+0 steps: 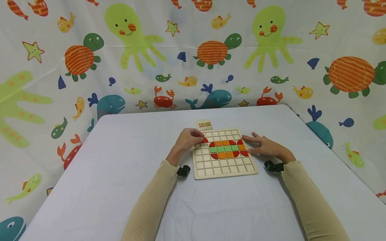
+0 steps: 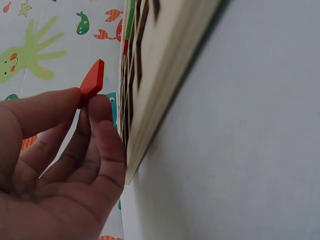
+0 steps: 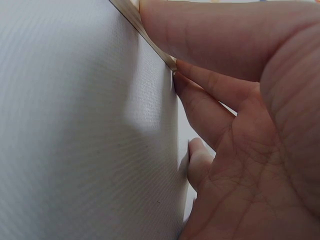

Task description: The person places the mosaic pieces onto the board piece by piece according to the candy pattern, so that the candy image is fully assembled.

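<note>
My left hand point(image 1: 187, 140) is over the upper left part of a wooden grid board point(image 1: 224, 170). Between thumb and fingertips it pinches a small red tile point(image 2: 93, 80) with a curved side, held just off the board in the left wrist view. My right hand point(image 1: 268, 147) touches the board's right edge with fairly straight, spread fingers and the thumb. On the grid lie a row of green square tiles point(image 1: 223, 149), orange square tiles point(image 1: 221, 155) above and below it, and red rounded tiles point(image 1: 214, 156) at the corners and far right.
A small pattern card point(image 1: 204, 125) lies just behind the board's back left corner. White cloth covers the table point(image 1: 120, 174). Behind and at the sides hangs a curtain point(image 1: 187, 36) printed with sea animals. A dark wrist device point(image 1: 273, 166) sits at each wrist.
</note>
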Available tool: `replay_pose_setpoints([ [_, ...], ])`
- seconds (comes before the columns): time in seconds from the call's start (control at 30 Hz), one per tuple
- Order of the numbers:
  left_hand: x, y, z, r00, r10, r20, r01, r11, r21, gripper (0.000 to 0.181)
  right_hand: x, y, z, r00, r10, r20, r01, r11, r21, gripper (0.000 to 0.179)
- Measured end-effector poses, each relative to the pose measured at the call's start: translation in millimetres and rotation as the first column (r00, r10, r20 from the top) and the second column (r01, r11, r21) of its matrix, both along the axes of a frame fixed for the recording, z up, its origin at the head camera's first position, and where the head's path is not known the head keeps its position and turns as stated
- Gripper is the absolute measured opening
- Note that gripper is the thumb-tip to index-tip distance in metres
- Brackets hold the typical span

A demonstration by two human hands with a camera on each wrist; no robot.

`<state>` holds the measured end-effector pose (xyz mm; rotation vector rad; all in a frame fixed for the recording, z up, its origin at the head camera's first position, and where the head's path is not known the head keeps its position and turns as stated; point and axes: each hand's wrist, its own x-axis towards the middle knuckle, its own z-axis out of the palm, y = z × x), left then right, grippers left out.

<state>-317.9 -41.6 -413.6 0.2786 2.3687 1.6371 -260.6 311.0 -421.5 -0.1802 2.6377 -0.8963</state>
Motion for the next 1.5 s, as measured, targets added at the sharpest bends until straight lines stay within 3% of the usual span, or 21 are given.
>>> replay_pose_setpoints([
  [0.37, 2.4, 2.5, -0.3, 0.995, -0.058, -0.087, 0.044, 0.987, -0.154, 0.007, 0.2, 0.1, -0.7, 1.000, 0.000, -0.011, 0.000, 1.000, 0.006, 0.089],
  [0.77, 4.5, 5.6, -1.8, 0.979, -0.125, -0.162, 0.083, 0.965, -0.247, 0.005, 1.1, -1.7, 2.5, 1.000, 0.002, -0.009, -0.002, 1.000, 0.024, 0.089],
  [1.17, 6.7, 6.0, -3.8, 0.976, -0.144, -0.162, 0.097, 0.958, -0.268, 0.005, 0.1, -0.1, 0.6, 1.000, 0.002, -0.003, -0.002, 1.000, 0.013, 0.090],
  [1.5, 8.7, 4.3, -0.4, 0.984, -0.129, -0.119, 0.090, 0.954, -0.287, 0.017, 2.0, -2.8, 3.0, 1.000, -0.006, 0.001, 0.006, 1.000, 0.016, 0.090],
])
